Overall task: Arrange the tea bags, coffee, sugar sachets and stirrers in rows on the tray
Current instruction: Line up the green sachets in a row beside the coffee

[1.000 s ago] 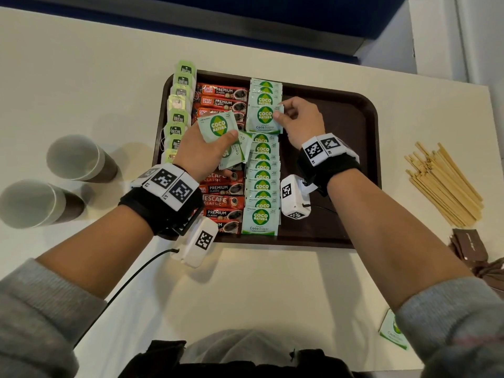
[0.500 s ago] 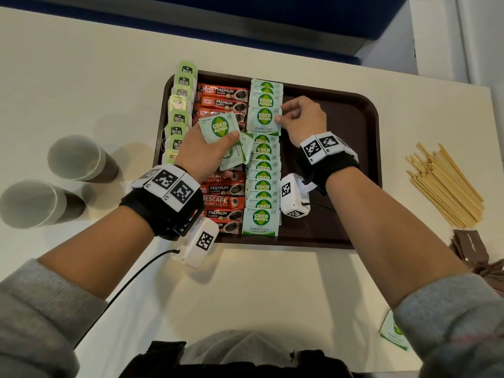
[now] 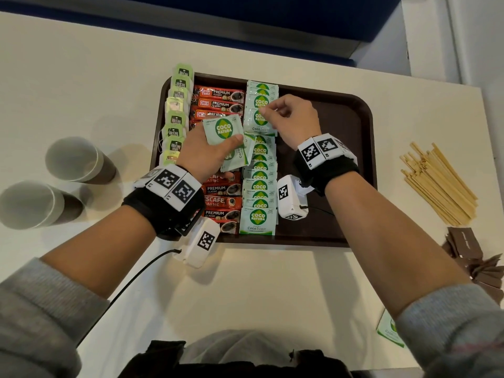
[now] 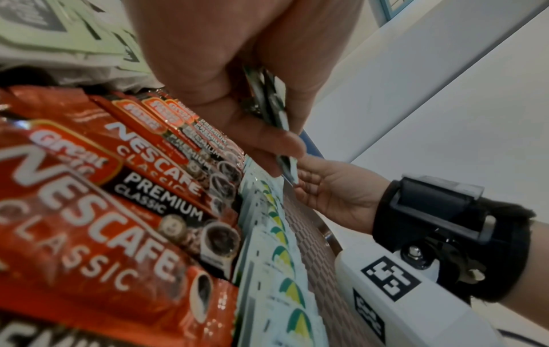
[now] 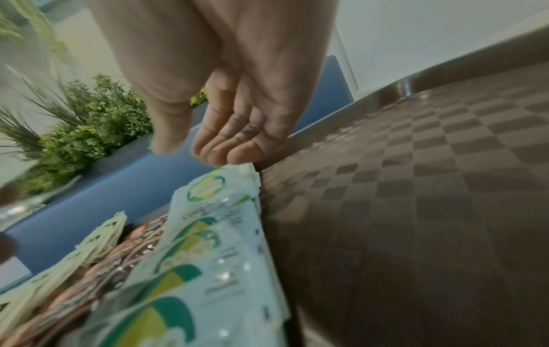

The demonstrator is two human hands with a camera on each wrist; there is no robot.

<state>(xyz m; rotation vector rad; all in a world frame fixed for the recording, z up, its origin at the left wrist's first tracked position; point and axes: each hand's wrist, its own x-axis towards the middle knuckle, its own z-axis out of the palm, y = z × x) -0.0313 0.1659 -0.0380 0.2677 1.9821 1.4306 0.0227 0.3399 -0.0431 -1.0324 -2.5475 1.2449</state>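
A brown tray [image 3: 341,132] holds a row of green tea bags [image 3: 177,110] at its left edge. Beside them lies a row of red coffee sticks [image 3: 218,105], then a row of green-and-white sugar sachets [image 3: 260,186]. My left hand [image 3: 234,141] hovers over the coffee row and pinches a few loose sugar sachets [image 3: 223,129] between thumb and fingers [image 4: 267,140]. My right hand [image 3: 268,114] hangs over the far part of the sugar row [image 5: 208,234], its fingers [image 5: 226,152] loosely curled, holding nothing. Wooden stirrers [image 3: 439,184] lie on the table right of the tray.
Two paper cups [image 3: 73,159] [image 3: 27,205] stand left of the tray. Brown sachets [image 3: 469,249] are piled at the right table edge, and one sugar sachet [image 3: 387,331] lies at the front right. The tray's right half [image 5: 415,211] is bare.
My right hand has let go of the sachet it was pinching in the far sugar row and shifted slightly left. My left hand stays put with its sachets.
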